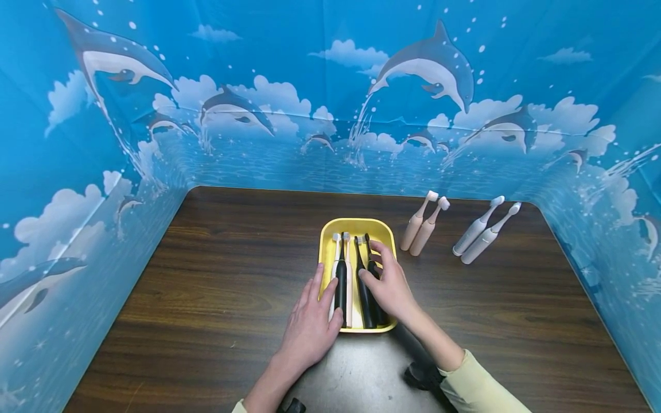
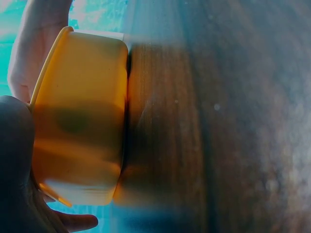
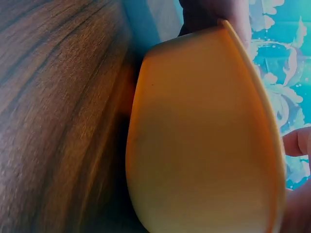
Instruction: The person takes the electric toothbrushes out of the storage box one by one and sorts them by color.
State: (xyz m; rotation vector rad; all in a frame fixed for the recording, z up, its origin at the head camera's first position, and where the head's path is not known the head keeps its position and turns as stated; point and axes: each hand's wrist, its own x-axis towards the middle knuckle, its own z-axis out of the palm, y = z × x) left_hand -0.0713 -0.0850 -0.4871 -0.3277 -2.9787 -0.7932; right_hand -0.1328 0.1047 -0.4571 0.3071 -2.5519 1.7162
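A yellow tray (image 1: 356,219) holds several electric toothbrushes lying lengthwise. On its left side are a white toothbrush (image 1: 336,252), a black toothbrush (image 1: 341,287) and a pale pink one (image 1: 349,292). Two more black ones lie on the right: an inner toothbrush (image 1: 366,304) and an outer toothbrush (image 1: 381,316). My left hand (image 1: 312,321) rests at the tray's left rim, fingers extended. Over the right side, my right hand (image 1: 391,287) holds the outer black toothbrush between thumb and bent fingers, partly covering it. Both wrist views mostly show the tray's outer wall (image 2: 82,87).
To the tray's right, two pink electric toothbrushes (image 1: 424,236) stand upright on the dark wooden table (image 1: 248,258). Farther right stand two pale grey electric toothbrushes (image 1: 480,245). A blue dolphin-print curtain (image 1: 289,155) encloses the table's back and sides.
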